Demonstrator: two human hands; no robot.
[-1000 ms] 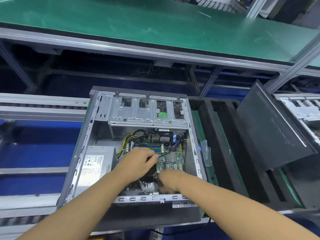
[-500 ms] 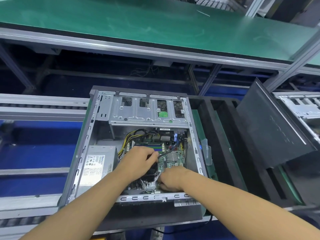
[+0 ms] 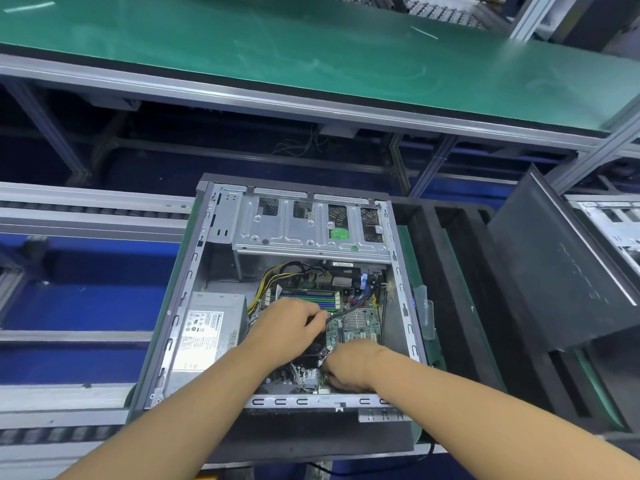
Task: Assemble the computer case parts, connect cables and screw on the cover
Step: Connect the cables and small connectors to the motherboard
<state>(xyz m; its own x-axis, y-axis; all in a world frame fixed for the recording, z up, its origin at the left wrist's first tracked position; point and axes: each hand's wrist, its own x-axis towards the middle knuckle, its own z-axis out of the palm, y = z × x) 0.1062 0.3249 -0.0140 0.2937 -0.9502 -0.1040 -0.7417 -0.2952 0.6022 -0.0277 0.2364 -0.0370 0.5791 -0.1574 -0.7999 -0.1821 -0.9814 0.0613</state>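
Computer case (image 3: 169, 341): grey metal tower lying on its side with the open face up, on the left end of a black tray (image 3: 460, 271) that sits on the conveyor line.
Drive cage (image 3: 304, 233): bare silver sheet metal with four cut-out windows and a green sticker, spanning the case's far end.
Power supply (image 3: 207, 330): silver box with a white label, in the near-left corner of the case.
Motherboard (image 3: 334, 330): green board on the case floor, right of the power supply; a silver finned heatsink (image 3: 358, 320) sits on it, and blue and green memory slots (image 3: 308, 299) run along its far part.
Wires (image 3: 273, 278): a yellow and black bundle arcs from the power supply side to the board's far-left corner.
Left hand (image 3: 291, 327): over the middle of the board, fingers curled, thumb and forefinger pinching a thin black cable (image 3: 341, 315) that runs off toward the right wall of the case.
Right hand (image 3: 349, 367): at the board's near edge, just inside the near wall, fingers bent down onto the board; whether they hold anything cannot be told.
Cooler (image 3: 317, 346): dark block between the two hands, mostly covered.
Side cover (image 3: 554, 278): dark grey panel, off the case, standing tilted at the right end of the tray.
Bench (image 3: 311, 57): green-matted, beyond the conveyor, above the case.
Second case (image 3: 613, 223): partly seen at the right edge, behind the cover.
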